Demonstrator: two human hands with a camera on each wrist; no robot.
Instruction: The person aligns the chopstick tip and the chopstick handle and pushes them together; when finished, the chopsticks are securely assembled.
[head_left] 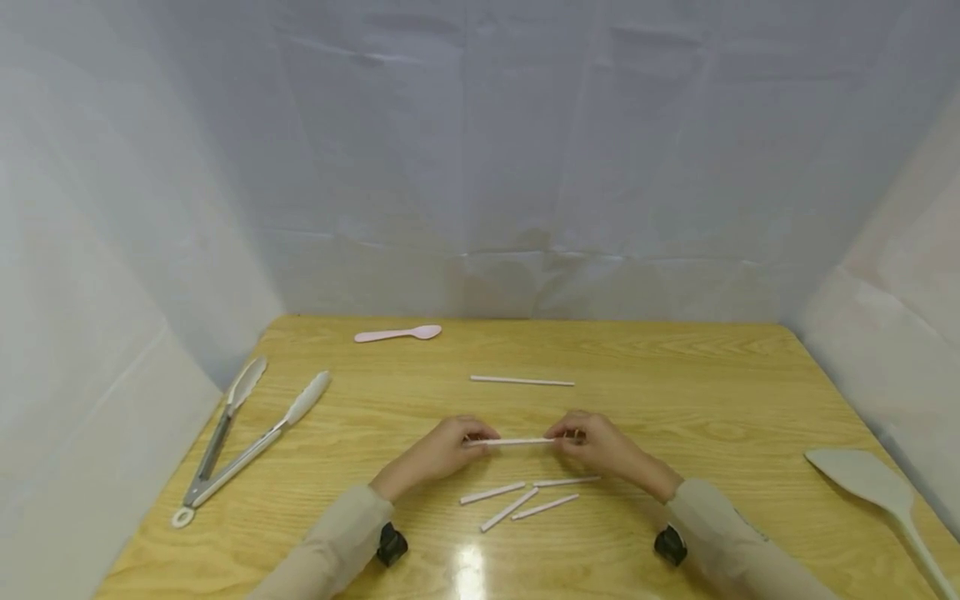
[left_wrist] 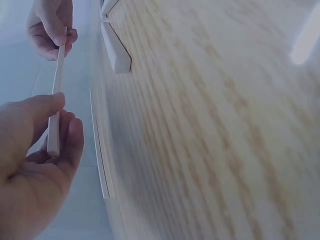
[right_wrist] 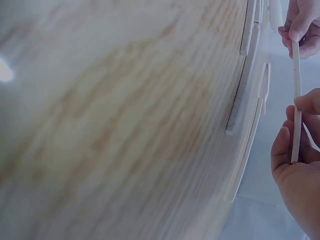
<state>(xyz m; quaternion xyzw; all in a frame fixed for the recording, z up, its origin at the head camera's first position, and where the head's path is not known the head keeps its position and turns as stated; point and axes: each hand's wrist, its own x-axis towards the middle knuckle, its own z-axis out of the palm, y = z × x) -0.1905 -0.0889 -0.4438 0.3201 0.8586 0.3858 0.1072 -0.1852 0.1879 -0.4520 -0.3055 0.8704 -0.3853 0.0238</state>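
A slim, pale chopstick (head_left: 517, 442) is held level above the table between both hands. My left hand (head_left: 452, 444) pinches its left end between thumb and fingers, and my right hand (head_left: 597, 442) pinches the other end. In the left wrist view the thumb of the left hand (left_wrist: 37, 160) lies on top of the chopstick, fingers curled beneath. From the right wrist, the right hand (right_wrist: 302, 160) grips it in much the same way. Several shorter pale sticks (head_left: 510, 509) lie on the table nearer the body. Beyond the hands rests another long chopstick (head_left: 522, 381).
Open metal tongs (head_left: 232, 479) with pale tips lie at the left. A pink spoon (head_left: 397, 334) sits near the back edge of the wooden table (head_left: 675, 367). On the right is a beige spatula (head_left: 870, 482). Pale sheeting (head_left: 480, 167) encloses the back and sides.
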